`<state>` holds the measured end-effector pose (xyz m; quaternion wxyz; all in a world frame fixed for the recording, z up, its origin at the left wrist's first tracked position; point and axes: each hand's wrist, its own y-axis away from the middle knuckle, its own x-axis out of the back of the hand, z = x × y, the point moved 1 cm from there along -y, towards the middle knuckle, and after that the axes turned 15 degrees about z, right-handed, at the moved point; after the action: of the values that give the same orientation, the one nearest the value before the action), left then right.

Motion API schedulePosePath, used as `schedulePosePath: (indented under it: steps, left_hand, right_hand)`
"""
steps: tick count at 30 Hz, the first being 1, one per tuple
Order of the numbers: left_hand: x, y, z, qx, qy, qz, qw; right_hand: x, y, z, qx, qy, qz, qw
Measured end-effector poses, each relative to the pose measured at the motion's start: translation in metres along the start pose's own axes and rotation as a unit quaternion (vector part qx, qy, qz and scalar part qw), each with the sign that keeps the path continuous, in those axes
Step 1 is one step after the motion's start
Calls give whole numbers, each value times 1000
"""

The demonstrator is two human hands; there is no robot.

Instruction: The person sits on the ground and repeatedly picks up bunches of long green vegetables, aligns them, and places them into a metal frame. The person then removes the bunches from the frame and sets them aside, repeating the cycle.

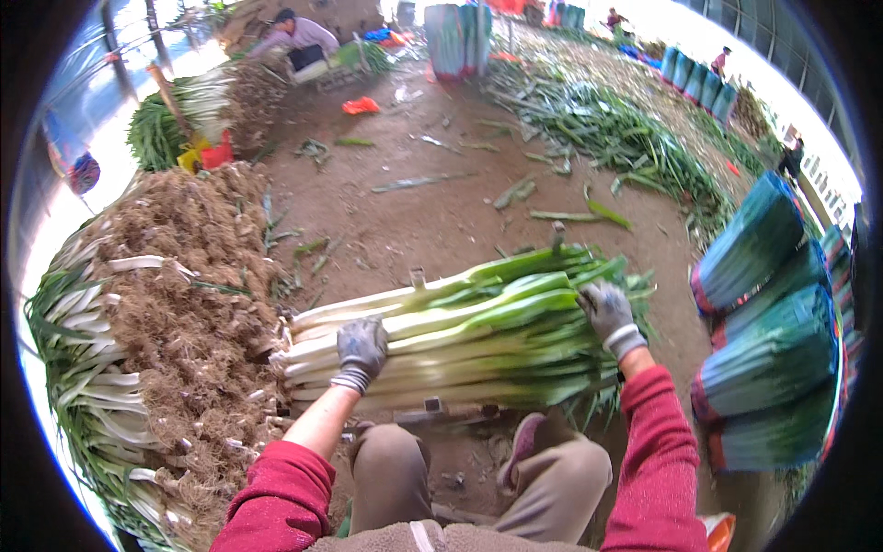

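Observation:
A long bundle of leeks (pixel 460 350), white stems to the left and green leaves to the right, lies across a low rack (pixel 432 408) in front of my knees. My left hand (pixel 361 350), in a grey glove, is closed on the white stems near the root end. My right hand (pixel 605 315), also gloved, grips the green leaves at the other end, its fingertips partly hidden among them.
Piled untrimmed leeks (pixel 184 331) with brown roots fill the left. Bagged leek bundles (pixel 763 377) stand at right. Behind lie cut leaves (pixel 607 138) and an orange bag (pixel 359 106). A co-worker (pixel 303 41) crouches at back left; other people (pixel 720 62) are farther right.

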<state>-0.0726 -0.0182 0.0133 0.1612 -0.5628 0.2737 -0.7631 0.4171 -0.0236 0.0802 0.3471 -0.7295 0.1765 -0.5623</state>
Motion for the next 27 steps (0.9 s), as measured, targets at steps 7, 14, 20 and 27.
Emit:
schedulePosePath:
  steps: [7, 14, 20, 27]
  left_hand:
    - [6, -4, 4, 25, 13, -27, 999]
    - [5, -2, 6, 8, 26, 28, 999]
    - [-1, -8, 5, 6, 14, 6, 1000]
    - [17, -9, 16, 82, 24, -47, 995]
  right_hand:
    - [-18, 12, 78, -646, -376, 195, 634]
    - [98, -15, -70, -324, -456, 54, 827]
    - [113, -48, -260, -106, -554, -317, 763]
    - [-19, -118, -137, -166, -202, -232, 937]
